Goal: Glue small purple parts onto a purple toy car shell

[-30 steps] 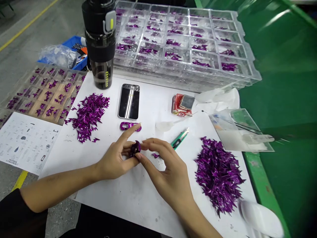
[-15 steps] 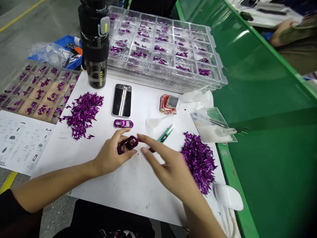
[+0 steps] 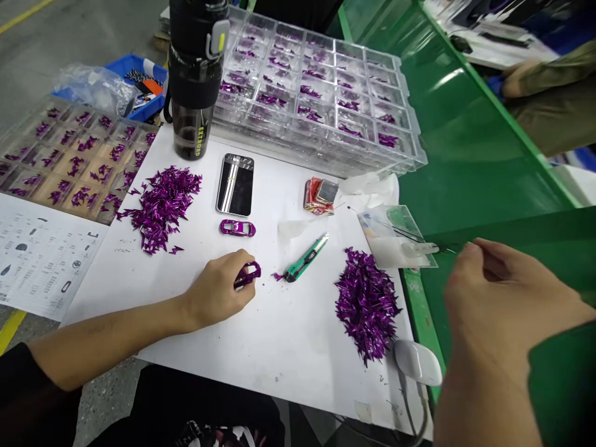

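My left hand (image 3: 222, 288) is closed around a purple toy car shell (image 3: 248, 275), low over the white table. A second purple car shell (image 3: 237, 228) lies on the table just beyond it, below a phone (image 3: 235, 185). My right hand (image 3: 498, 298) is out past the table's right edge, over the green surface. Its thumb and fingers are pinched together beside the thin wire-like tips (image 3: 447, 249) at the end of a clear bag. Whatever is in that pinch, if anything, I cannot make out. A green utility knife (image 3: 307, 257) rests between the hands, purple scraps near its end.
Spiky purple pieces lie in a left pile (image 3: 162, 208) and a right pile (image 3: 365, 304). A tall bottle (image 3: 195, 81) stands before a clear compartment box (image 3: 321, 149). A white mouse (image 3: 418, 362) sits at the right edge. A co-worker's sleeve (image 3: 559, 68) shows beyond the green panel.
My right hand has left the toy car shell and moved far right, beyond the table edge, its fingers now pinched. My left hand keeps the shell, turned more palm-down. The view has shifted slightly.
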A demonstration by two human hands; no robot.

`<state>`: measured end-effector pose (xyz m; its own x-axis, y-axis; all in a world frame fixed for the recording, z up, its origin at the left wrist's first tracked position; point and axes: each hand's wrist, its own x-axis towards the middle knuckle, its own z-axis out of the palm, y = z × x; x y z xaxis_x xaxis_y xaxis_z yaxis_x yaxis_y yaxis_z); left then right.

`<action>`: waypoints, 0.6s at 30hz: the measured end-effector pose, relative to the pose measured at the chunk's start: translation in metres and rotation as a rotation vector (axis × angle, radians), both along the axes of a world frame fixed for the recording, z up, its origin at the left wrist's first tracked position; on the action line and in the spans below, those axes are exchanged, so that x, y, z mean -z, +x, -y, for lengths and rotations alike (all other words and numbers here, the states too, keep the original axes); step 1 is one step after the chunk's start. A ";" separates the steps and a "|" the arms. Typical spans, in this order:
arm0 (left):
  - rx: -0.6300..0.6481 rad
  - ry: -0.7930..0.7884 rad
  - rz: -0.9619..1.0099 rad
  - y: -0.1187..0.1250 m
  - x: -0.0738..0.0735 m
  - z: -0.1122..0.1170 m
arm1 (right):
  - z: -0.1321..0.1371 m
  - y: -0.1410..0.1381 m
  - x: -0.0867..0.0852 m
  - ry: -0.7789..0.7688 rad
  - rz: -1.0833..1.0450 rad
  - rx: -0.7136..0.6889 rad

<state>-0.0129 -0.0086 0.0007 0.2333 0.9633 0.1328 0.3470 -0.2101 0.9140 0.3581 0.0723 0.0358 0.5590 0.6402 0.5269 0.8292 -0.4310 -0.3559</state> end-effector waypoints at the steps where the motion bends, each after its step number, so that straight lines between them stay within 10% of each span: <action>1: 0.017 0.014 -0.020 0.000 0.000 0.000 | 0.000 -0.004 0.000 0.015 -0.007 -0.018; 14: 0.092 0.124 -0.148 0.002 0.005 -0.001 | 0.009 -0.011 -0.013 0.094 -0.159 -0.141; 18: 0.078 0.121 -0.133 0.003 0.003 -0.001 | 0.016 -0.034 -0.027 0.094 -0.225 -0.460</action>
<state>-0.0096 -0.0072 -0.0024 0.3299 0.9205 0.2092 0.4416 -0.3463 0.8277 0.3236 0.0560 0.0624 0.3372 0.8017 0.4935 0.8238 0.0024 -0.5668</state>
